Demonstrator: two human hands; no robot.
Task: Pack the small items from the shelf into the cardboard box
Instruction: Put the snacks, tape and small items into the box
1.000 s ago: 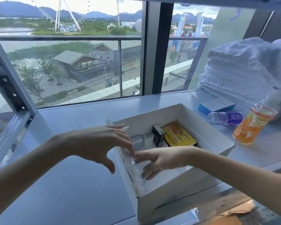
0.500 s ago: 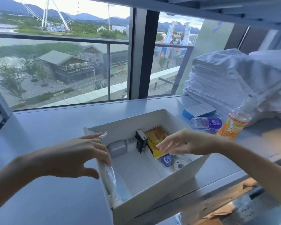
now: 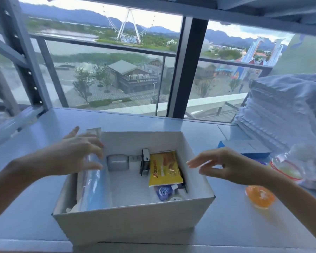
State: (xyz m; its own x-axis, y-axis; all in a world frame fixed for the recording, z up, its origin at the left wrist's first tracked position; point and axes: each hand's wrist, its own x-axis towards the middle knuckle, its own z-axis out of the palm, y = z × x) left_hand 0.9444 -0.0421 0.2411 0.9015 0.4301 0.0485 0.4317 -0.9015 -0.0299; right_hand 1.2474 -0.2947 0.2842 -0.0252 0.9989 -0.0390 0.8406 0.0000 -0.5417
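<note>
The left hand (image 3: 67, 156) loosely grips a clear packet (image 3: 96, 187) upright against the left wall of the cardboard box (image 3: 131, 221), probably to save space, while the right hand (image 3: 232, 165), fingers straight and empty, hovers toward the orange bottle (image 3: 260, 197) near the right edge of the shelf (image 3: 26, 198).

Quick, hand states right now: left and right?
Left hand: holding the clear plastic packet at the left wall of the cardboard box.
Right hand: open, holding nothing.

White cardboard box (image 3: 131, 221), grey shelf (image 3: 35, 207).
Yellow packet (image 3: 164, 168), grey case (image 3: 117, 162) and pale blue pack (image 3: 97, 187); orange bottle (image 3: 260, 197) towards the right edge.
</note>
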